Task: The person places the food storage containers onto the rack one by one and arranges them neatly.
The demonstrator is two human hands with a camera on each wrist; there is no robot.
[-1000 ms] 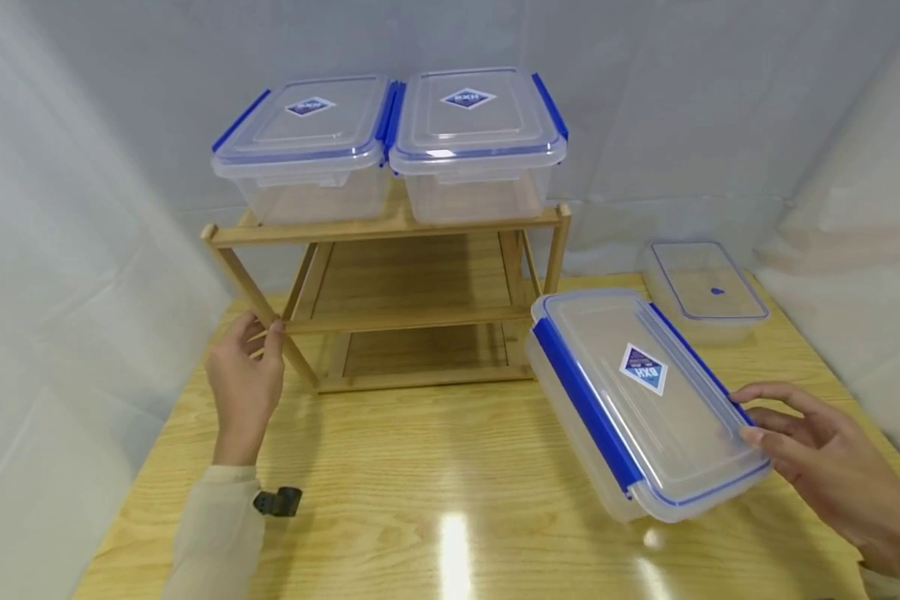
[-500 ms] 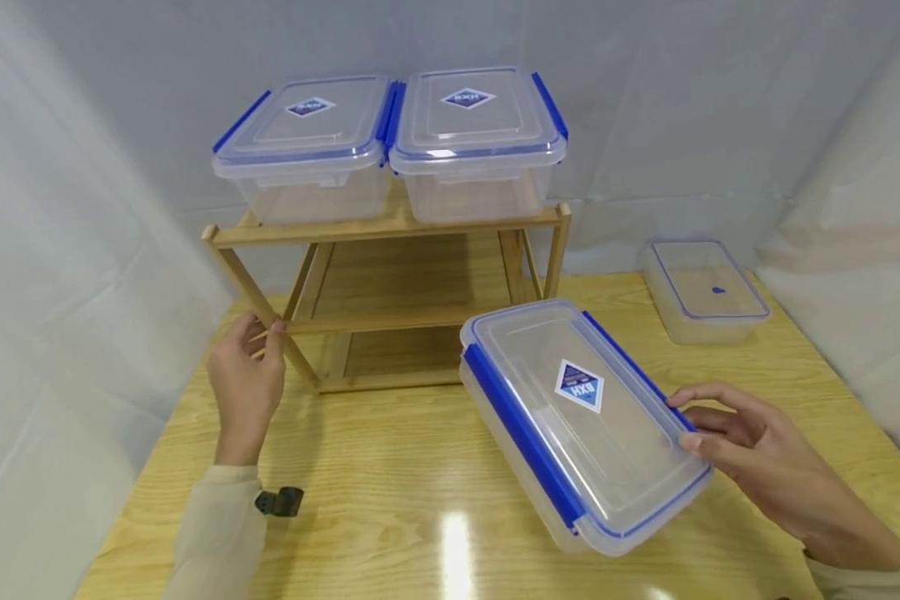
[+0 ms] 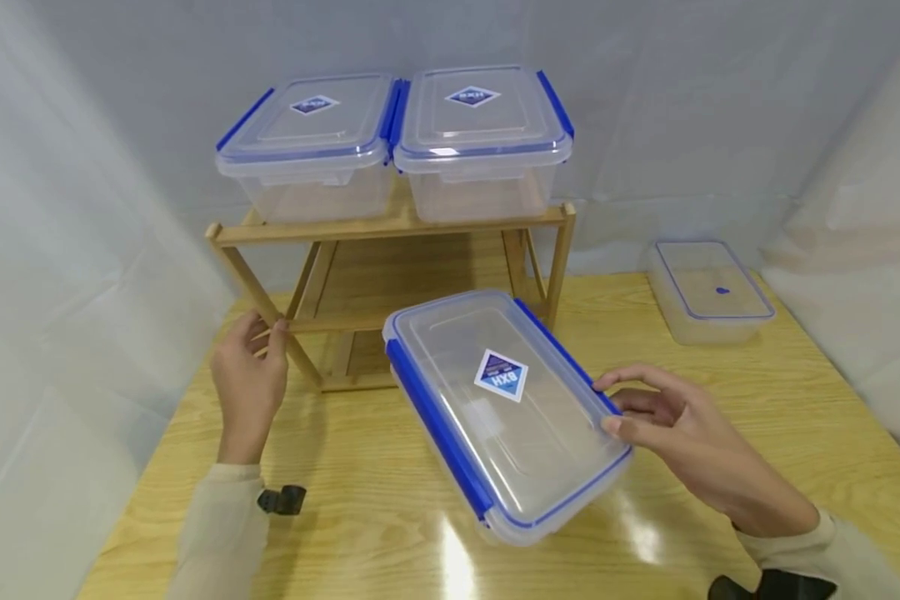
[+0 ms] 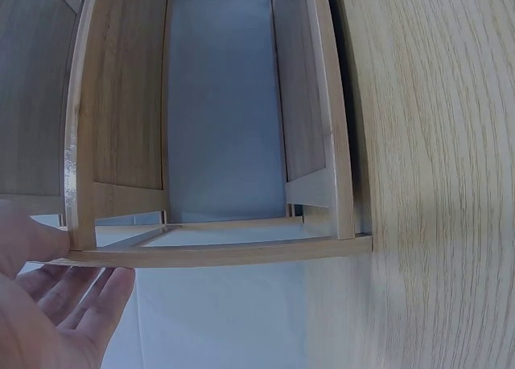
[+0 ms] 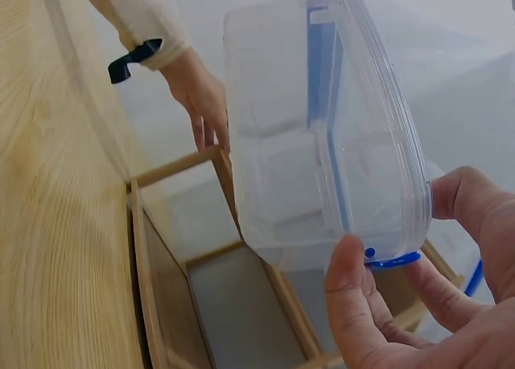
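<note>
My left hand [image 3: 251, 383] grips the left front leg of a wooden rack [image 3: 390, 231], at the height of its middle shelf. In the left wrist view, thumb and fingers of that hand [image 4: 60, 317] lie on either side of the wood. My right hand [image 3: 690, 442] holds a clear lidded food container [image 3: 450, 367] by its right long edge, at a blue clip. The container hangs tilted in front of the rack, above the table, and covers part of its lower shelves. It looks empty in the right wrist view, where the right thumb and fingers pinch its rim.
Two similar lidded containers, one on the left [image 3: 307, 125] and one on the right [image 3: 487, 125], stand side by side on the rack's top shelf. A smaller clear box [image 3: 712, 287] with a thin blue rim sits at the table's back right. Pale curtains [image 3: 682, 108] hang behind the wooden table [image 3: 345, 500].
My right hand has carried the food container leftward, from the right of the rack to in front of it. The left hand keeps its grip on the rack.
</note>
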